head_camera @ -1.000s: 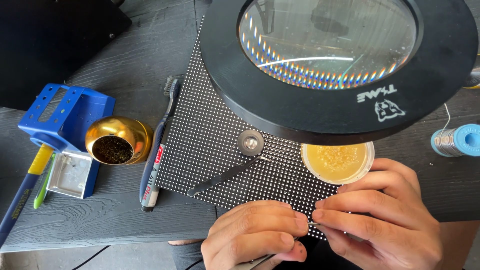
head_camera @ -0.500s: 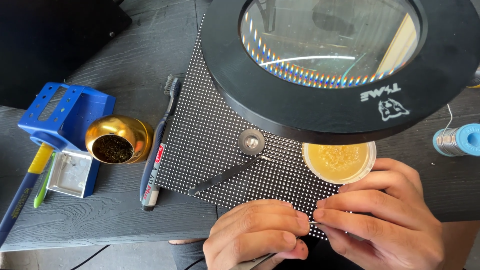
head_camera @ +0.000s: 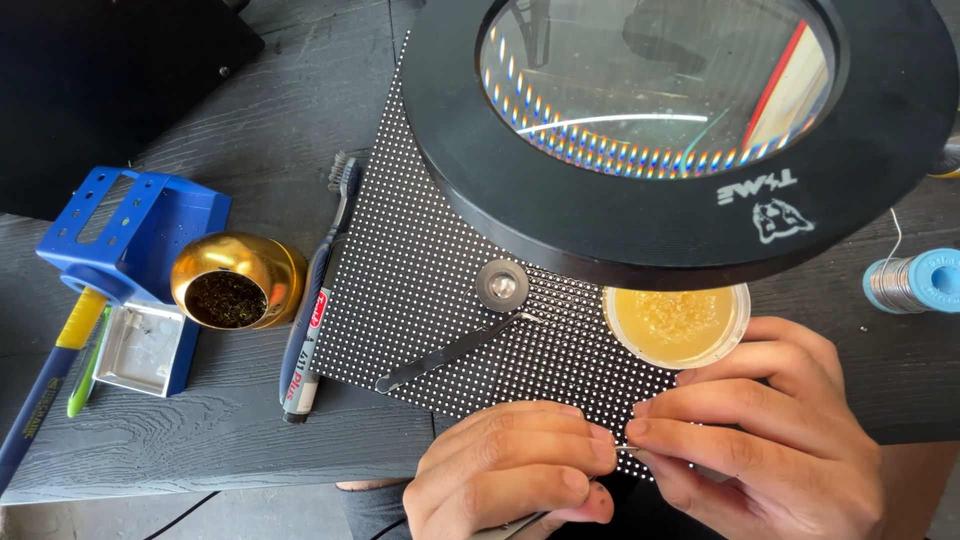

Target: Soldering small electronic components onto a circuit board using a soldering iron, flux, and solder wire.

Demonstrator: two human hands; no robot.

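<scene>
The left hand (head_camera: 510, 465) and the right hand (head_camera: 760, 430) sit close together at the near edge of the table (head_camera: 200, 430). Their fingertips meet – and between them is a tiny thin silver bit (head_camera: 626, 449), too small to tell what it is. Both hands are curled, fingers pinched on that little bit.

Under the fingertips lies a black board with rows of small white dots (head_camera: 420, 300). Just above the right hand, touching its top finger, is a small round cup of yellow paste (head_camera: 677, 324). Above the left hand, a pair of dark tweezers (head_camera: 450, 355) lies on the board, next to a small round metal disc (head_camera: 501, 286).

A big round magnifying glass with a black rim (head_camera: 660, 110) hangs over it all. Far off to the left of the left hand are a marker pen (head_camera: 305, 340), a black brush (head_camera: 343, 185), a gold ball-shaped pot (head_camera: 235, 280) and a blue holder (head_camera: 130, 225). To the right – a blue spool of wire (head_camera: 915, 282).
</scene>
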